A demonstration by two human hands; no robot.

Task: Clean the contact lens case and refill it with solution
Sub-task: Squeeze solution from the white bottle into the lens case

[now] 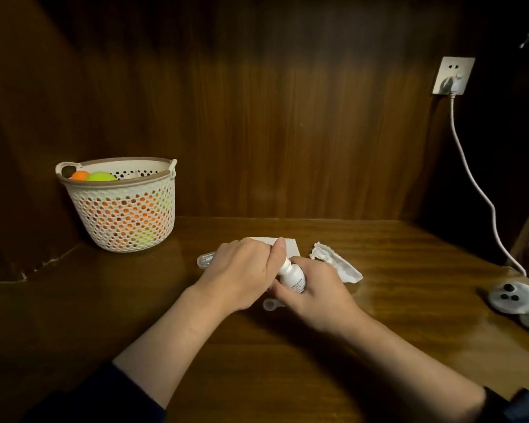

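Both hands meet mid-desk (287,346). Right hand (315,296) wraps fingers round small white bottle (292,277), bottle tilted, top pointing up-left. Left hand (245,273) curled over bottle's top end, thumb up; cap hidden, so can't tell if on or off. Small clear piece (271,304) on desk just under hands. Clear lens case (206,259) peeking out left of left hand. White card (289,247) behind hands, crumpled tissue (338,264) to right. Controller (513,299) far right. Basket (121,206) of balls back left.
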